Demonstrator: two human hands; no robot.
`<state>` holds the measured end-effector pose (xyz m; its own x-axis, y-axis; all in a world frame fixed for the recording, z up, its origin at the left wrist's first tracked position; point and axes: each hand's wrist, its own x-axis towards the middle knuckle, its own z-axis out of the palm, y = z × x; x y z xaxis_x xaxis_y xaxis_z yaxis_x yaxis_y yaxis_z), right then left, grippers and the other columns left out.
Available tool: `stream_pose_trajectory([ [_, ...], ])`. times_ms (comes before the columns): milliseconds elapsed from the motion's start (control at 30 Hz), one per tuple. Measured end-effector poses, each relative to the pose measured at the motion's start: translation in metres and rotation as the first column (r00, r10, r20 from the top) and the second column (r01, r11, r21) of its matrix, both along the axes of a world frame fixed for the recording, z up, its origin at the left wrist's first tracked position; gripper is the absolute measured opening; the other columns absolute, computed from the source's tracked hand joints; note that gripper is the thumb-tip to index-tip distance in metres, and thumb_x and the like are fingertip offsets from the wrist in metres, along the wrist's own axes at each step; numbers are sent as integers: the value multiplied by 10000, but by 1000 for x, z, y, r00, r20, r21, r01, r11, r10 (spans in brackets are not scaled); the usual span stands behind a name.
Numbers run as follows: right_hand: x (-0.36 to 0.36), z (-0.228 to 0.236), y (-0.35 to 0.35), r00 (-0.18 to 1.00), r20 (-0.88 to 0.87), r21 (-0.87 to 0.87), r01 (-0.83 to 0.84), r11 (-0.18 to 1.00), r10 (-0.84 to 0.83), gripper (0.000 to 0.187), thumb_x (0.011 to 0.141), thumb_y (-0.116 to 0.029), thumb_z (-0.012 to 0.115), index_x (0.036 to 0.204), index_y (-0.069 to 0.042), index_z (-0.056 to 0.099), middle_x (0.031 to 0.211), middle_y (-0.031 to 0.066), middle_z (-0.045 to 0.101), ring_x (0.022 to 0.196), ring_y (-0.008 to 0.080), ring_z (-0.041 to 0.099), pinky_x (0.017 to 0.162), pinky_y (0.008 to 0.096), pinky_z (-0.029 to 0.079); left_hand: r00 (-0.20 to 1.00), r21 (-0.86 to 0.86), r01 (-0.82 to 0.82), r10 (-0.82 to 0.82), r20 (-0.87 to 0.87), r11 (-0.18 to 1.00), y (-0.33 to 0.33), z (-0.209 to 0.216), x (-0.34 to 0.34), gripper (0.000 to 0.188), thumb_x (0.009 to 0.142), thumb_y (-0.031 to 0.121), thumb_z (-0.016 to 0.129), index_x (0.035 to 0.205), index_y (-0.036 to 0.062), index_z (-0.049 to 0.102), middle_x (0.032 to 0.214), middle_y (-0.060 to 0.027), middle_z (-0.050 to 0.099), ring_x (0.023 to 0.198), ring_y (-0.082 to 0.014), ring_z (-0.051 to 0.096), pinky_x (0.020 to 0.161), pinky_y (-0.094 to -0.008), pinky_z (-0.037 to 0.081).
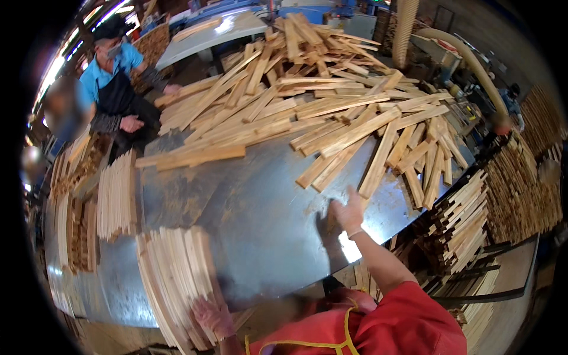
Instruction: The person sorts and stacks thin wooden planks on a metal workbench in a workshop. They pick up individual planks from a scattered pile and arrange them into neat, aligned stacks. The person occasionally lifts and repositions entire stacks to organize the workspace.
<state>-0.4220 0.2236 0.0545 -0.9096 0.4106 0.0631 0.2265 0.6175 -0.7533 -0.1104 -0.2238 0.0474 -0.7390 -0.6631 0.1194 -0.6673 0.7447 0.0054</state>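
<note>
My right hand point(349, 212) is stretched out over the metal table, fingers apart and holding nothing. Just beyond its fingertips lie the near ends of loose wooden slats point(371, 168) from a large jumbled pile. My left hand point(213, 318) lies with spread fingers against the near right side of a stack of wooden slats point(177, 275). These slats stand on edge, side by side, at the table's near left. The stack's lower end reaches past the table edge.
The metal table point(254, 219) carries a second row of slats point(117, 195) at left. A co-worker point(118, 77) in a blue shirt and dark apron stands at the far left, one hand near the pile. Stacked wood point(458, 222) and black metal bars point(497, 296) are at right.
</note>
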Motion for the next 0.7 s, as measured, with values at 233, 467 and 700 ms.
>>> stream_pose_trajectory([
  [233, -88, 6, 92, 832, 318, 170, 421, 891, -454, 922, 824, -294, 809, 1621, -100, 387, 1603, 202, 457, 1439, 404, 515, 1135, 527, 502, 944, 194, 317, -329, 32, 928, 60, 21, -79, 911, 805, 329, 891, 1586, 60, 507, 1655, -206, 471, 1549, -398, 413, 1261, -532, 338],
  [467, 7, 29, 19, 942, 333, -193, 39, 980, 28, 905, 816, -156, 761, 1628, -74, 370, 1454, 264, 499, 1377, 494, 508, 1132, 556, 482, 713, 351, 689, -681, -168, 634, 199, -2, -183, 1002, 756, 418, 921, 1580, 48, 486, 1598, -235, 512, 1468, -413, 499, 1178, -539, 419],
  [700, -62, 33, 79, 821, 290, -177, -460, 870, 493, 579, 948, -237, 630, 1497, -56, 580, 1267, 265, 695, 1227, 477, 629, 1081, 564, 490, 719, 478, 589, -692, 59, 652, 283, 39, -237, 978, 748, 455, 881, 1560, 90, 475, 1359, -160, 600, 1217, -399, 625, 970, -536, 512],
])
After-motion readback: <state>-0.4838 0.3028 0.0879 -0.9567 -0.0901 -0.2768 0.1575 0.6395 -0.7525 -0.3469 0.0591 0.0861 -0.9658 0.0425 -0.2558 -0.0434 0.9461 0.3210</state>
